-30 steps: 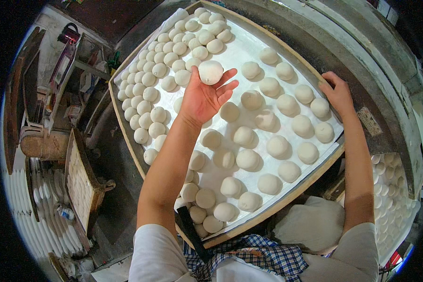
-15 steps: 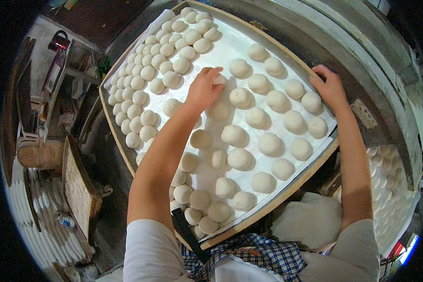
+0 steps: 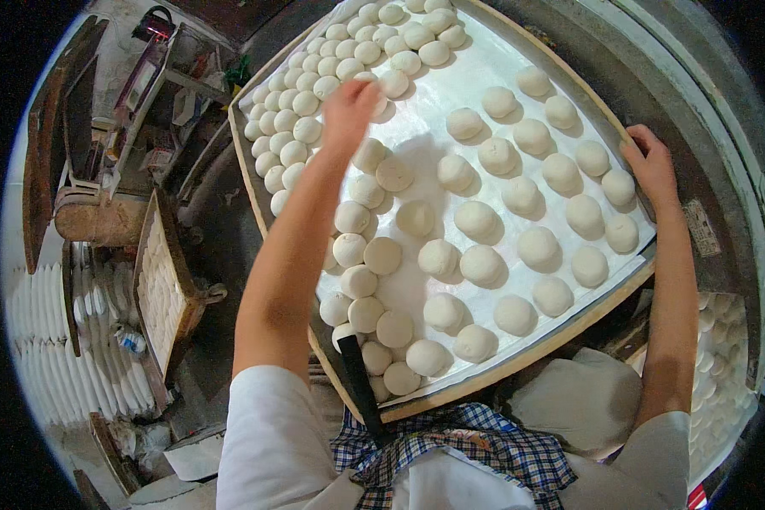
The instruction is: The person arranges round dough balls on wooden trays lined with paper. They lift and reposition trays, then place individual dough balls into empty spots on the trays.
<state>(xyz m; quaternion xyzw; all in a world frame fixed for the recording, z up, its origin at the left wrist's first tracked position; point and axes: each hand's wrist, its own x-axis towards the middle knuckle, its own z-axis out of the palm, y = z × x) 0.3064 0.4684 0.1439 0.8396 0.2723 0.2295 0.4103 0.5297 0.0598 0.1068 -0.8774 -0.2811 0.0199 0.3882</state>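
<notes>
Rows of round white dough balls (image 3: 476, 219) sit on a white-lined, wood-edged tray (image 3: 493, 380). Smaller ones (image 3: 348, 70) crowd the far left; larger ones are spaced apart on the right. Above the small dough balls hovers my left hand (image 3: 351, 110), smeared by motion. One dough ball (image 3: 380, 106) shows partly beside its fingers; whether anything is in its grasp cannot be made out. My right hand (image 3: 650, 166) grips the tray's right rim, thumb and fingers hooked over the edge.
A black strap-like bar (image 3: 359, 378) crosses the tray's near left corner. Left of it leans a wooden tray of pale pieces (image 3: 163, 289), with stacked white rolls (image 3: 102, 340) beyond. Another tray of white pieces (image 3: 722, 374) lies at the lower right. A plaid cloth (image 3: 459, 442) is at my waist.
My left hand has left a larger dough ball and moved left over the smaller ones. In the view the tray has shifted right and slightly up. My right hand keeps hold of the rim.
</notes>
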